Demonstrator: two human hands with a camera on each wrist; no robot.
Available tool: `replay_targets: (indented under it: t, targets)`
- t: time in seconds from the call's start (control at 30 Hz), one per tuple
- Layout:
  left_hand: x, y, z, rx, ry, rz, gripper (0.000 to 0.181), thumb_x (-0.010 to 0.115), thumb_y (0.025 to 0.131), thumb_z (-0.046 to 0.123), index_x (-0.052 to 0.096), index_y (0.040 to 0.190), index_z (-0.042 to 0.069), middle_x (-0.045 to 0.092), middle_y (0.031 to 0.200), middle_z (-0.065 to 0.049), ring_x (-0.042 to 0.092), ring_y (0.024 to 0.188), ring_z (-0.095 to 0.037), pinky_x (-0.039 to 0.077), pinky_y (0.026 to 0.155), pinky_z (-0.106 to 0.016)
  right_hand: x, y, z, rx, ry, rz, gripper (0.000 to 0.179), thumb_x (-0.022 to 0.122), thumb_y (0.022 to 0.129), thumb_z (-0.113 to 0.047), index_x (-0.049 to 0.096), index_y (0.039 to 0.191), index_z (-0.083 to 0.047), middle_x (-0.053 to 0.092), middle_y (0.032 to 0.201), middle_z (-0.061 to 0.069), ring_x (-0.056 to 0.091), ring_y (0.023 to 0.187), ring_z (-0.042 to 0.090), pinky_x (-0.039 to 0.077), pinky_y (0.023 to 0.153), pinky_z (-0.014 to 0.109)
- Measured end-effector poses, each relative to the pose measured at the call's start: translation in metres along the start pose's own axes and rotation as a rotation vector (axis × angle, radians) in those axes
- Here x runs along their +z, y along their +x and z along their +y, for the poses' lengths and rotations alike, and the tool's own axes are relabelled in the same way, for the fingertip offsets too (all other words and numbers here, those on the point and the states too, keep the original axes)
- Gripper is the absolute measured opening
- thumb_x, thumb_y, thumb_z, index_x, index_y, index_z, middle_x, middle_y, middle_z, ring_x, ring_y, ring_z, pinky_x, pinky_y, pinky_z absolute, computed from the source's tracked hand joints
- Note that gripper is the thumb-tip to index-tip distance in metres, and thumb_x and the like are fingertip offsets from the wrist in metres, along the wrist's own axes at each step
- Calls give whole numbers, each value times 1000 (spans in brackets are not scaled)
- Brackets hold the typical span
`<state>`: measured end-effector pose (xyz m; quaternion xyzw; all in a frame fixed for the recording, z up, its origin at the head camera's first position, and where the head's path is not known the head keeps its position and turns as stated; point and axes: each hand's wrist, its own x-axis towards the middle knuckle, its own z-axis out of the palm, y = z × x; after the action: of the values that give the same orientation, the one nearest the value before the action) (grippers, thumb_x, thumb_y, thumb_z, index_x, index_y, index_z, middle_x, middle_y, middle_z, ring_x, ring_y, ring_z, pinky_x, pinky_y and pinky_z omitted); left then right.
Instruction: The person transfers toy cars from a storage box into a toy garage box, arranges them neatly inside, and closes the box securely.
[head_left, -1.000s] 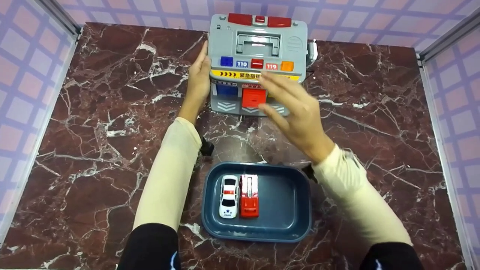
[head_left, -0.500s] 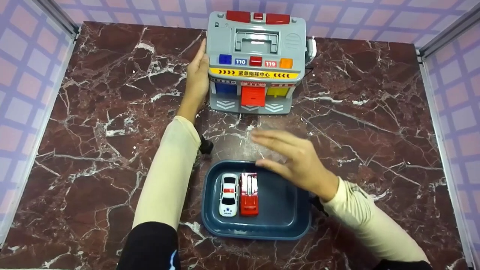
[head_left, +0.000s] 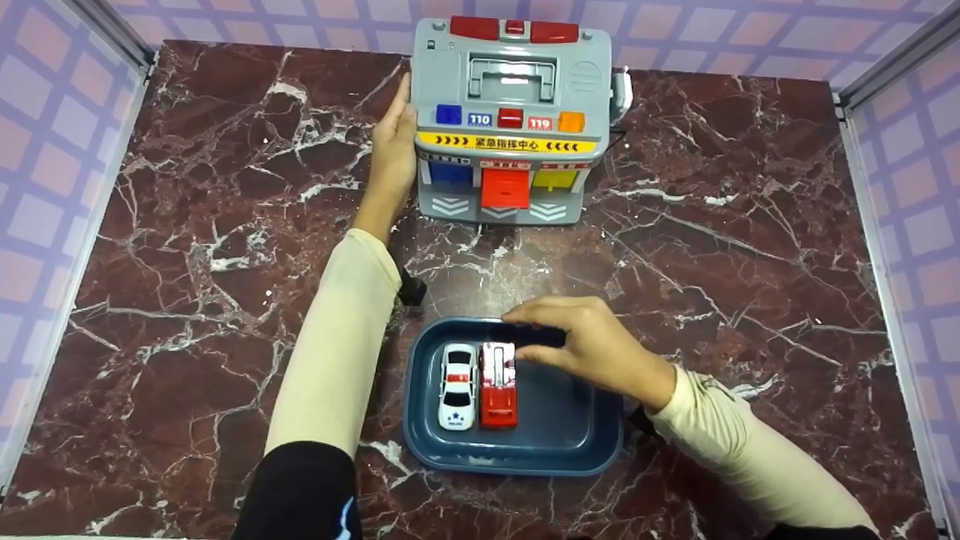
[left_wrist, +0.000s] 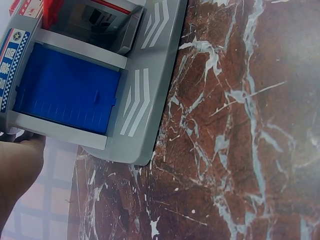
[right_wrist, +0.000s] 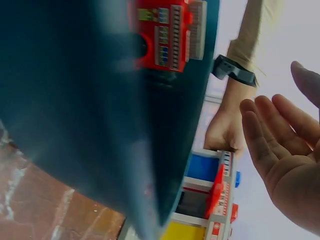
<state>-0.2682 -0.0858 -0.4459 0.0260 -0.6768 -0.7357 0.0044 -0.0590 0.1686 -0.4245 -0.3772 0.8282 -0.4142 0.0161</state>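
A grey toy rescue station (head_left: pixel 442 82) stands at the back with blue, red and yellow garage doors. Its red door (head_left: pixel 505 189) is swung up and out, baring the middle bay in the left wrist view; the blue door (left_wrist: pixel 70 90) is down. My left hand (head_left: pixel 394 157) rests along the station's left side, fingers extended. Over the blue tray (head_left: pixel 600 459) hovers my right hand (head_left: pixel 600 345), thumb and fingers apart, thumb tip beside a red toy fire truck (head_left: pixel 498 386). Left of the truck lies a white toy police car (head_left: pixel 457 401).
The tabletop (head_left: pixel 750 225) is dark red marble pattern. Checkered walls (head_left: pixel 720 37) close it in at the back and sides. A white part (head_left: pixel 622 94) juts from the station's right side.
My right hand has come down from in front of the station's red door to over the tray, beside the fire truck. The left hand stays at the station's side.
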Motion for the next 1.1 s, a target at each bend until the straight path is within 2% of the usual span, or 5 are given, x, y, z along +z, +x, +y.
replay_targets:
  t: [0.13, 0.37, 0.73, 0.93, 1.1]
  targets:
    - [0, -1, 1, 2, 5, 2, 51, 40, 108, 18, 28, 158, 22, 45, 155, -1, 47, 137, -10, 31, 113, -13, 7, -2, 3, 42, -3, -57, 41, 85, 79, -16, 73, 116, -4, 74, 113, 7, 71, 105, 21, 57, 94, 31]
    - [2, -5, 3, 52, 83, 4, 50, 37, 109, 20, 29, 158, 19, 33, 162, 0, 29, 147, -5, 21, 116, -11, 18, -5, 6, 66, -84, -153, 47, 83, 82, -25, 70, 122, -4, 73, 117, 8, 69, 108, 22, 55, 97, 35]
    - [2, -3, 3, 20, 28, -3, 51, 37, 109, 16, 28, 159, 19, 36, 161, 0, 39, 143, -8, 26, 115, -12, 29, -9, 0, 75, -253, -215, 56, 79, 85, -35, 66, 127, -1, 70, 120, 12, 68, 111, 27, 56, 96, 40]
    - [2, -2, 3, -3, 10, -3, 51, 38, 109, 14, 28, 159, 19, 41, 158, -2, 44, 140, -10, 28, 115, -13, 35, -10, -1, 160, -311, -300, 75, 80, 80, -47, 60, 134, 2, 67, 124, 18, 67, 112, 31, 57, 93, 42]
    - [1, -1, 1, -10, 4, 1, 51, 37, 109, 15, 27, 159, 21, 44, 157, -1, 46, 138, -10, 30, 114, -13, 37, -8, 0, 234, -294, -373, 75, 80, 81, -49, 61, 131, 3, 67, 122, 16, 66, 111, 32, 57, 92, 43]
